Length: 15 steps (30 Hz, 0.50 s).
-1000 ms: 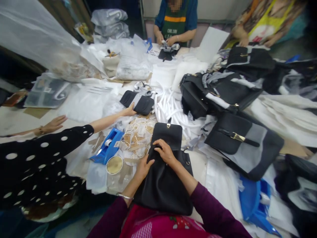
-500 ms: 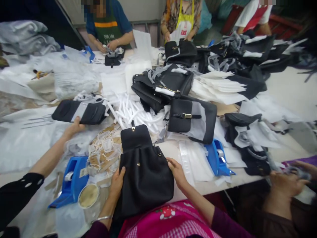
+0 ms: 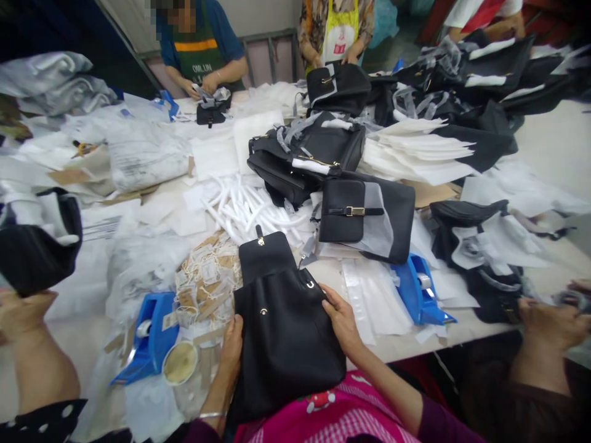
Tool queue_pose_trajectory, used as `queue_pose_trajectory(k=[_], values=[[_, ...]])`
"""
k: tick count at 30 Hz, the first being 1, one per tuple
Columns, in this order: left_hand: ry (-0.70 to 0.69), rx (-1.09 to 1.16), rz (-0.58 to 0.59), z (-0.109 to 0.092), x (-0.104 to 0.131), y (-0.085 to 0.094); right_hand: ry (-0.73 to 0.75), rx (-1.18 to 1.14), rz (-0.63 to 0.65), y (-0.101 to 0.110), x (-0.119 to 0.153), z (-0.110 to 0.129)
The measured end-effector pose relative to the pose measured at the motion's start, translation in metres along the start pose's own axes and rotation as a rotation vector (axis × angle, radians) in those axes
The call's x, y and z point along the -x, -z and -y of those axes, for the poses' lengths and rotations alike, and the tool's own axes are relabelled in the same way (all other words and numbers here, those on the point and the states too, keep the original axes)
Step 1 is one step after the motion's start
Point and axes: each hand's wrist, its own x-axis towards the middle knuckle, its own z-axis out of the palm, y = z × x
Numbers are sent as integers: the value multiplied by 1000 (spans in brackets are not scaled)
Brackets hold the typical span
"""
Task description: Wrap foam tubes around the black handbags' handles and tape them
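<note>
A black bag (image 3: 290,344) with its flap folded up and a small metal clasp lies at the table's front edge, against the pink apron. My left hand (image 3: 232,344) grips its left side, the thumb on top. On the right side of the bag, near a small metal ring, my right hand (image 3: 341,317) holds the upper edge, fingers pressed together. Behind it rests another black bag (image 3: 344,209) with a gold buckle and a translucent sheet round it. White tubes (image 3: 249,206) lie in a heap beyond the raised flap.
Blue tape dispensers stand at left (image 3: 154,335) and right (image 3: 420,289). Beside the left one are a round tub (image 3: 180,363) and stringed tags (image 3: 210,277). A co-worker's hand (image 3: 28,314) holds a black bag (image 3: 39,246) at far left. More people work across the table.
The co-worker's arm at left has lifted the flat black bag off the table and drawn it to the far left. My hands keep hold of the bag; the view has shifted slightly.
</note>
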Motion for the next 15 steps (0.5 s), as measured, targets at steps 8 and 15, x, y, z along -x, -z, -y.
queue_pose_trajectory(k=[8,15], values=[[-73,61,22,-6,3,-16,136,447,-137,3,-3,-23],[-588,-491,-260,-89,-10,-20,149,457,-134,-8,2,-11]])
